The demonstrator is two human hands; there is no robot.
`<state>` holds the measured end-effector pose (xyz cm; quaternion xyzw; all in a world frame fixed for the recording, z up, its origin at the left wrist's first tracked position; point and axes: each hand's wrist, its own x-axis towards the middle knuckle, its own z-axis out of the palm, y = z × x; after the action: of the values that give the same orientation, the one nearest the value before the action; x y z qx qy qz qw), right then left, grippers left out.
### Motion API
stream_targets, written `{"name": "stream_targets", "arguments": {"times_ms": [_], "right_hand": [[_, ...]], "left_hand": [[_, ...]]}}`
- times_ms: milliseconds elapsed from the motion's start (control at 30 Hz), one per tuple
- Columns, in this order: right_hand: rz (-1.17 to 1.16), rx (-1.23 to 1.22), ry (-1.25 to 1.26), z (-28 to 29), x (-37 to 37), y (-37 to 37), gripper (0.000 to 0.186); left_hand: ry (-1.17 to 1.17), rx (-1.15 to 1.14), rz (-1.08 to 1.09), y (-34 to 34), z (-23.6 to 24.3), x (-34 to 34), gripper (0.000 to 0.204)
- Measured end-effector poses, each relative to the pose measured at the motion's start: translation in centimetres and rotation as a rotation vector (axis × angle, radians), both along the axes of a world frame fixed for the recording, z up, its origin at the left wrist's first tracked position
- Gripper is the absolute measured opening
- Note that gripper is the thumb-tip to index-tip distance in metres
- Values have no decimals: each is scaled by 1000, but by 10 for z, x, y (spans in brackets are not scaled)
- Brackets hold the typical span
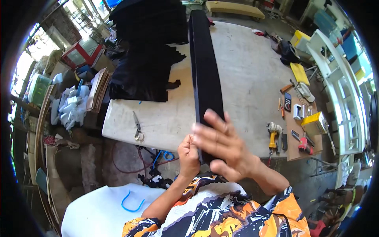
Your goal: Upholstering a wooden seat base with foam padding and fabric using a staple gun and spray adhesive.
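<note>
A long, narrow bar covered in black material (208, 75) runs lengthwise across the pale table, its near end close to my body. At its near left edge my left hand (188, 157) is closed in a fist; what its fingers pinch, perhaps the covering's edge, is hidden. My right hand (223, 147) is over the near end, fingers stretched and spread, slightly blurred, holding nothing. Whether the right palm touches the black surface I cannot tell. Left of the bar lie large sheets of black material (142, 71) with ragged edges.
Scissors (137, 126) lie on the table (248, 79) at the left front. A yellow and grey power tool (273, 138) rests near the right edge. Beyond it, a side board holds a red drill (305, 145) and a yellow box (314, 123). A white shelf frame (339, 94) stands at right.
</note>
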<state>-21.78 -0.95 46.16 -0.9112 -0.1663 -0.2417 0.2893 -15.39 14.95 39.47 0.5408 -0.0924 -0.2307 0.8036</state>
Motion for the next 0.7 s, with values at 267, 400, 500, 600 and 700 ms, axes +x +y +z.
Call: {"name": "stream_targets", "arguments": {"times_ms": [267,400,500,600,700], "right_hand": [[-359,1571,101,-107,1,24,61],[-237,1435,119,-196,-6,24,63],[-154,1748,160,-237,-23,-13,51],[-189,1791,189,-253,-61,-56,46],[-240,1769,203,-269,-110,-102,41]], "left_hand": [[5,-85,-25,-3,-11,6,24],[-117,15,-18,-45,10,-14,21],[-223,105,-4,-88,29,-28,18],[-495,403,-93,-123,22,-47,15],[-621,642,-181,-133,-23,-86,13]]}}
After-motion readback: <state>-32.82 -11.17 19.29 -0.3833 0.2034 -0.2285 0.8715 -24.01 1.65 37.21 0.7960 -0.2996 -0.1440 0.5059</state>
